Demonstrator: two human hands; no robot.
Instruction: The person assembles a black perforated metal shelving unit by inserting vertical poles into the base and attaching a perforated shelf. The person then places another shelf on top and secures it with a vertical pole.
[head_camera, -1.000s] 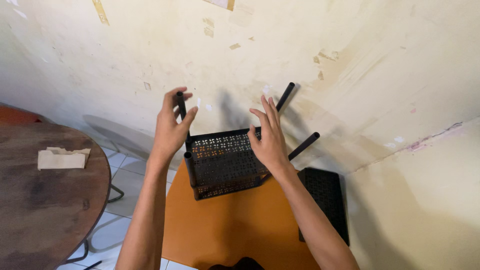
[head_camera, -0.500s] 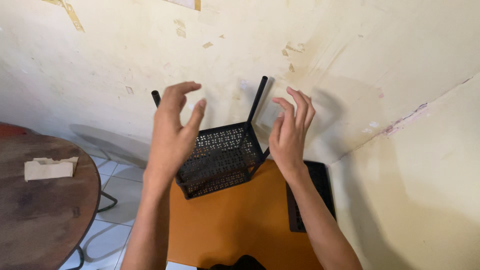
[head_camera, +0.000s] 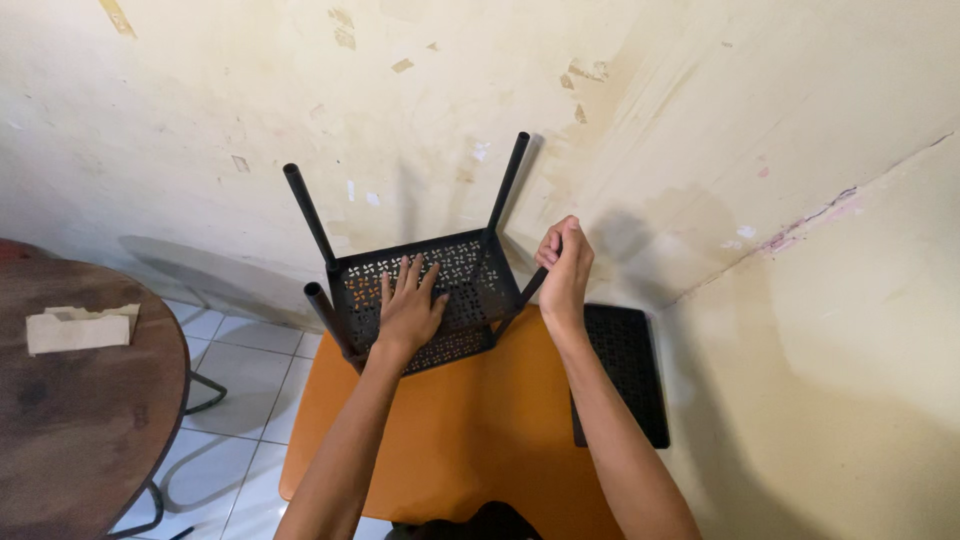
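Note:
A black perforated metal stool (head_camera: 470, 270) lies upside down on an orange table (head_camera: 470, 430), its tube legs pointing up toward the wall. My left hand (head_camera: 408, 310) rests flat, fingers spread, on the patterned underside of the seat. My right hand (head_camera: 565, 268) is closed around the stool's near right leg, just above where it joins the seat. The left legs (head_camera: 308, 215) and the far right leg (head_camera: 506, 185) stand free.
A second black perforated panel (head_camera: 622, 370) lies at the orange table's right edge against the cream wall. A round dark wooden table (head_camera: 70, 400) with a folded beige cloth (head_camera: 80, 328) stands at the left. Grey tiled floor (head_camera: 240, 400) shows between the tables.
Both hands hovered open beside the stool before. Now the left hand has come down flat on the seat and the right hand has closed on a leg. The stool has tilted more upright.

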